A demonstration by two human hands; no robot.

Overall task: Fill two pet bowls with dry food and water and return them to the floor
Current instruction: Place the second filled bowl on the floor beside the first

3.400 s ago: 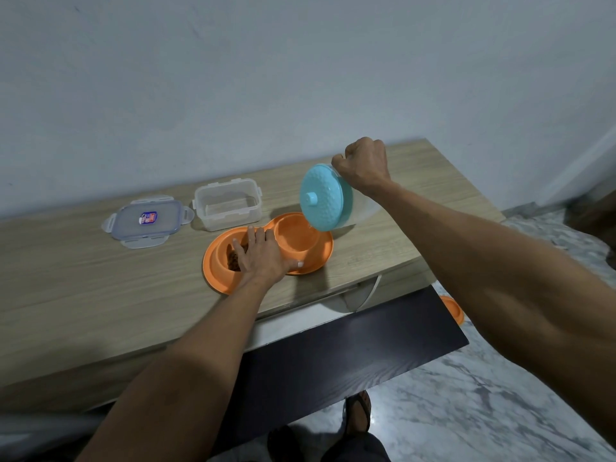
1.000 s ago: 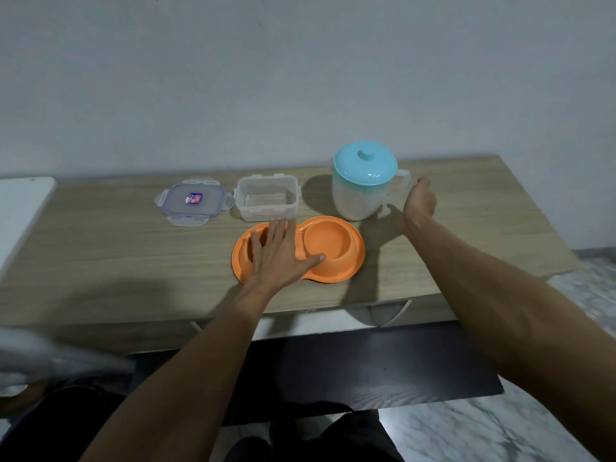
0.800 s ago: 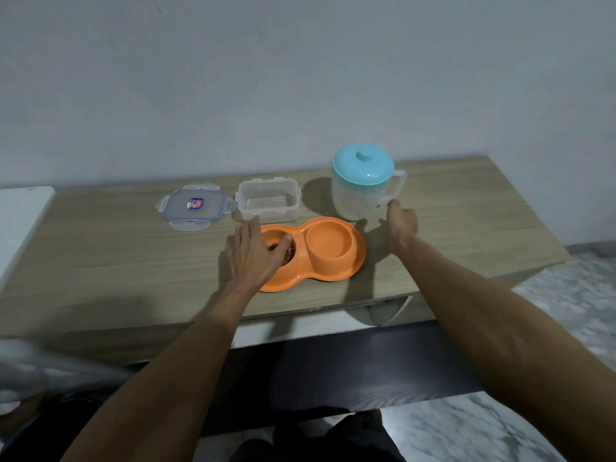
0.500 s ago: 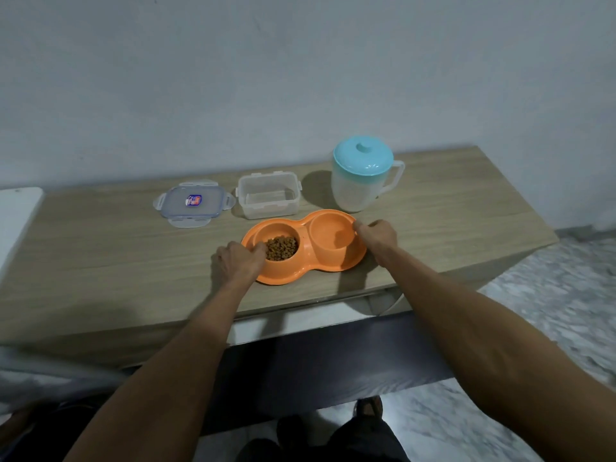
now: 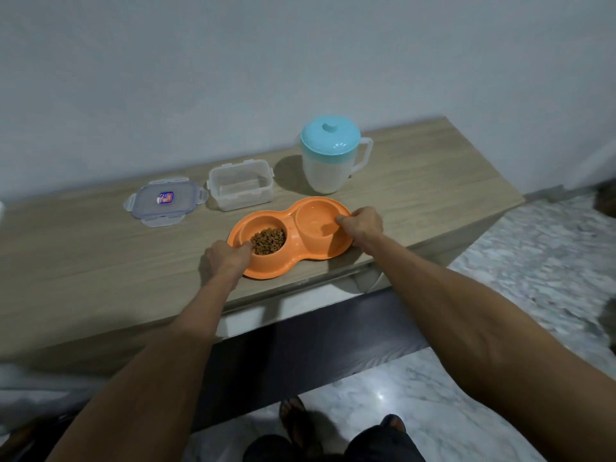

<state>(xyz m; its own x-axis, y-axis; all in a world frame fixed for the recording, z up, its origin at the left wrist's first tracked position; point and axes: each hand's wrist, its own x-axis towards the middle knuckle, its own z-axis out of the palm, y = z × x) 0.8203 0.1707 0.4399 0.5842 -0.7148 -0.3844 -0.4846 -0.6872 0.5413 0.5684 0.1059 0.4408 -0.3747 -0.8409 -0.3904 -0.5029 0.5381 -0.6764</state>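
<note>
An orange double pet bowl [image 5: 293, 258] rests near the front edge of the wooden table [image 5: 433, 181]. Its left cup holds brown dry food [image 5: 268, 241]; its right cup [image 5: 315, 221] holds clear water. My left hand [image 5: 226, 260] grips the bowl's left rim, fingers curled over the edge. At the opposite end, my right hand [image 5: 361, 225] grips the right rim. A white jug [image 5: 328, 161] with a turquoise lid stands upright just behind the bowl.
An empty clear plastic container [image 5: 240, 185] sits behind the bowl, with its lid [image 5: 165, 203] lying flat to the left. Below the table front is a dark panel [image 5: 300, 355]. Marble floor [image 5: 533, 261] lies to the right, and my sandalled feet [image 5: 293, 418] show below.
My right hand let go of the jug and came down to the bowl's right rim. My left hand slid from the top of the bowl to its left rim, uncovering the food.
</note>
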